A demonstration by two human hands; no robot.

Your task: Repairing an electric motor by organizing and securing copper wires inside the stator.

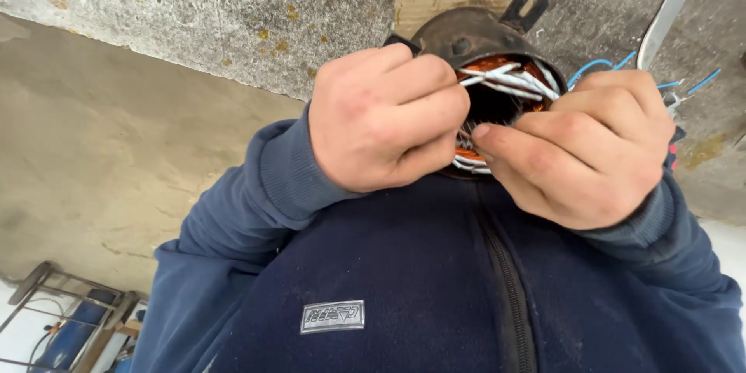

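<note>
A round, dark, rusty motor stator (466, 35) with copper windings and white-sleeved wires (509, 81) sits right in front of my chest. My left hand (381, 116) is curled into a fist at the stator's left rim, its fingers closed on the white-sleeved wires. My right hand (583, 148) is at the right rim, with thumb and fingers pinched on the wires at the lower edge of the opening. The two hands nearly touch. The lower part of the stator is hidden behind them.
Thin blue wires (598, 66) trail from the stator to the right. A flat metal strip (668, 12) runs up at the top right. Rough concrete (194, 15) lies behind. A blue gas cylinder on a cart (70, 334) is at the bottom left.
</note>
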